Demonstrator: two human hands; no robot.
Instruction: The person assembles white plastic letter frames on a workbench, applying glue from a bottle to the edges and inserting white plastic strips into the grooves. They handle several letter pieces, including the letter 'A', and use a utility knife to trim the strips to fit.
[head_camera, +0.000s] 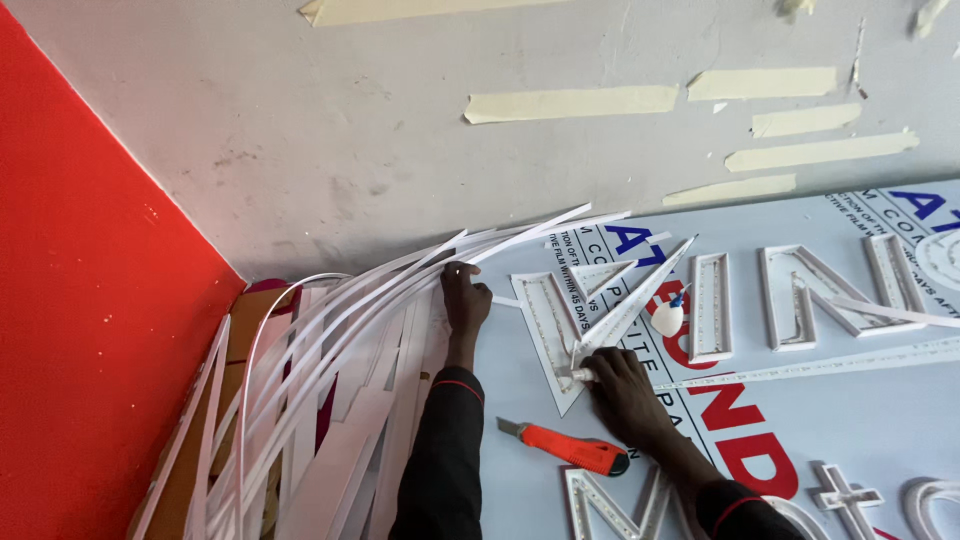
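Head view: left hand (466, 298) pinching white strips (330, 330) at nine o'clock; right hand (622, 392) pinching strip end on letter frame (560, 330). Risk: strip springs loose, likely; open utility knife (566, 446) lies near the wrist.

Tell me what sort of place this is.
Probably a sign-making workshop: white channel letters lie on a printed sheet, loose white plastic strips pile beside it, and an orange utility knife sits near the right hand.

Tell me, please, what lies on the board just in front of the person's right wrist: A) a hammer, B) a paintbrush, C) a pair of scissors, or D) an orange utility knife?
D: an orange utility knife lies on the printed board beside the right hand.
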